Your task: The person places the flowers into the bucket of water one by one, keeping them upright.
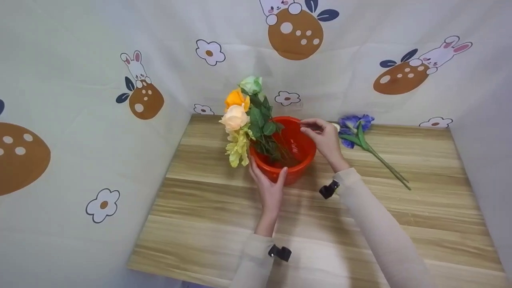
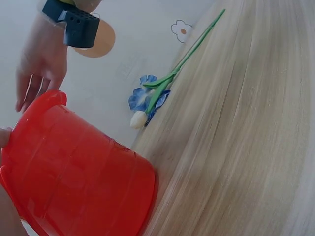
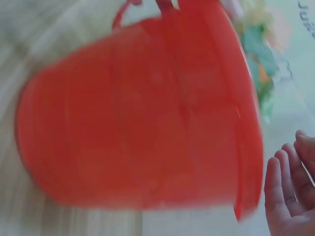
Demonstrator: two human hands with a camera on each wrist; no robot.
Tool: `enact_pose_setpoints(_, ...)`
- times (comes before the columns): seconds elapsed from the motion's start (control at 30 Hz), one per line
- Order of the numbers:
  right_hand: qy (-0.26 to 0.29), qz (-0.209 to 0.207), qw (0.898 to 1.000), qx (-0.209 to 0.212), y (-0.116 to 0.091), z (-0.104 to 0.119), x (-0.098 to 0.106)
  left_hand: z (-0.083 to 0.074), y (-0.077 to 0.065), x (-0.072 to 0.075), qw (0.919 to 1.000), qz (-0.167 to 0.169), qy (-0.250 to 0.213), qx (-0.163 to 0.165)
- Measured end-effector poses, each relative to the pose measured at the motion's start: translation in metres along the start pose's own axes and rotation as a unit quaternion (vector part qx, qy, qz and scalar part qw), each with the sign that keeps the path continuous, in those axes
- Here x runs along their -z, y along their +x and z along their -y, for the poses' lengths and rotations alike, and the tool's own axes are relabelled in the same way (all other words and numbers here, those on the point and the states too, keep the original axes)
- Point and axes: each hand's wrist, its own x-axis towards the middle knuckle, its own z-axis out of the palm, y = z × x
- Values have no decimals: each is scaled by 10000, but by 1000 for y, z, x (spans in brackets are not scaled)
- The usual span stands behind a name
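Note:
A red plastic bucket (image 1: 294,176) stands upright on the wooden table. Artificial flowers lean over its left rim: a green rose (image 1: 251,85), an orange one (image 1: 236,99), a peach rose (image 1: 235,117) and a yellow bloom (image 1: 238,148). My left hand (image 1: 271,191) holds the bucket from the front left, its thumb by the rim and its fingers along the side. Over the right rim hovers my right hand (image 1: 326,140), fingers loosely bent; the right wrist view shows no flower in the visible fingers (image 3: 286,182).
A purple-blue iris (image 1: 352,127) with a long green stem lies on the table (image 1: 432,224), right of the bucket. Beside it is a white bud (image 2: 139,119), mostly covered by my right hand in the head view. A patterned cloth (image 1: 340,76) hangs behind the table.

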Motion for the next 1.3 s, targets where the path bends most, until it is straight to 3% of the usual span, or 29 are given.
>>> enact_pose_setpoints(0.47,321,-763,9966,26,3,-37,63,-1,-1,0,10000,-19,33,74)
enact_pose_setpoints(0.7,-205,-1111,9932,-295,0,-59,94,-2,0,0,9999,-21,41,100)
enact_pose_setpoints(0.93,-596,-1574,9821,-852,4,-110,122,0,0,0,9999,-3,64,118)
enact_pose_setpoints(1.3,-1401,-1747,9637,-1451,-10,-149,155,-2,0,0,9998,15,-10,205)
